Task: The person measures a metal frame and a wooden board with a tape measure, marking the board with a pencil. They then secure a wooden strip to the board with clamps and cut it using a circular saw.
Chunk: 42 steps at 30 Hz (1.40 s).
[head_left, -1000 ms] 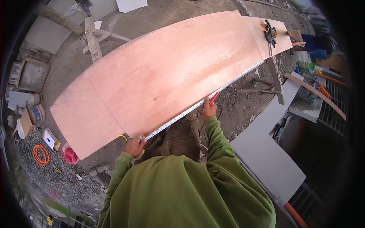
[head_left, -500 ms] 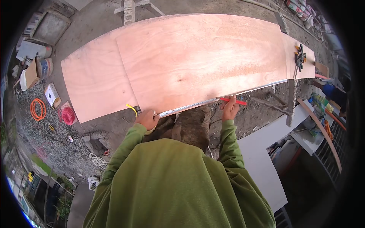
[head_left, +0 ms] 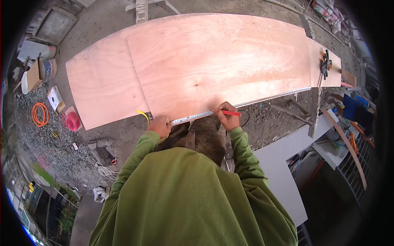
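Note:
A large reddish plywood sheet (head_left: pixel 221 57) overlaps another sheet (head_left: pixel 106 86) that shows at its left. Along the near edge runs a silvery tape measure (head_left: pixel 271 96). My left hand (head_left: pixel 160 126) is closed on the tape at the sheet's near left corner, beside a yellow strip (head_left: pixel 143 115). My right hand (head_left: pixel 226 117) pinches a red pencil (head_left: pixel 231 113) at the near edge, its tip end by the tape. Black clamps (head_left: pixel 325 64) sit on the right end of the boards.
Wooden trestle legs (head_left: pixel 315 110) stand under the right end. Orange cable (head_left: pixel 40 114), a pink roll (head_left: pixel 72 120) and a bucket (head_left: pixel 49 69) lie at the left. A pale panel (head_left: pixel 279 164) is at the lower right. Another person (head_left: pixel 355 107) is partly visible at the right.
My right hand has moved left along the near edge with the red pencil. My left hand stays at the corner. The person at the right shows more.

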Each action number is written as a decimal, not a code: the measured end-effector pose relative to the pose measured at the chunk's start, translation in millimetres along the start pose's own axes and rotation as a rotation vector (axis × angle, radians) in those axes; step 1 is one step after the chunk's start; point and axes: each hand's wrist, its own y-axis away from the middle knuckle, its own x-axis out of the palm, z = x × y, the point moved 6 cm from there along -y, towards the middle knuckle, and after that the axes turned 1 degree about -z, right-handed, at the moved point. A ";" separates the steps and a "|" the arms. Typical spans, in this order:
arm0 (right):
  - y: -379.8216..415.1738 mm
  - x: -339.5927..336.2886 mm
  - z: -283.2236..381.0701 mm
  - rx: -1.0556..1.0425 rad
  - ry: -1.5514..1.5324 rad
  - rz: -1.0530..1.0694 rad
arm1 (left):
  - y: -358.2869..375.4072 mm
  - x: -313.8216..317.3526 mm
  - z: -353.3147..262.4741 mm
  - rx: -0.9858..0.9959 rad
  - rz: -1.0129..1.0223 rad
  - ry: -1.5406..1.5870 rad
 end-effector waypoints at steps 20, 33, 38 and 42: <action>-18.8 35.8 19.9 0.024 0.312 0.290 | -6.2 5.5 7.2 -0.097 0.170 0.019; -14.8 39.2 21.4 0.070 0.281 0.303 | -6.1 2.3 4.1 -0.079 0.151 0.026; -14.0 40.2 15.3 0.081 0.272 0.303 | -7.1 2.5 4.7 -0.071 0.157 0.025; -13.5 40.4 18.9 0.086 0.265 0.301 | -8.0 2.3 4.9 -0.077 0.159 0.020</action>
